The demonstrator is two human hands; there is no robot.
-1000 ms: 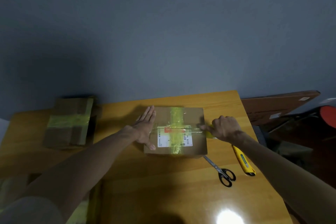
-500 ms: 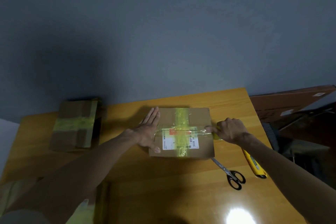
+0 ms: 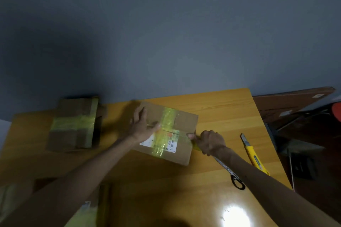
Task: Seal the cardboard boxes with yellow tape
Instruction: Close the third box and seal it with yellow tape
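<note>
Two hands are sharing the work: the right hand (image 3: 212, 142) is clamping the yellow tape (image 3: 196, 147) at the cardboard box's (image 3: 184, 125) right side, seemingly pulling it taut. The left hand (image 3: 142, 127) is pressing flat on top, steadying the box near the table's (image 3: 221, 108) far edge.

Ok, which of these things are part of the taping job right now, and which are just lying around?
In the job: middle cardboard box, yellow tape pinched at its right edge by the right hand, left hand pressing its top.
Lying about: taped box at left, scissors, yellow utility knife, brown board beside the table.
</note>
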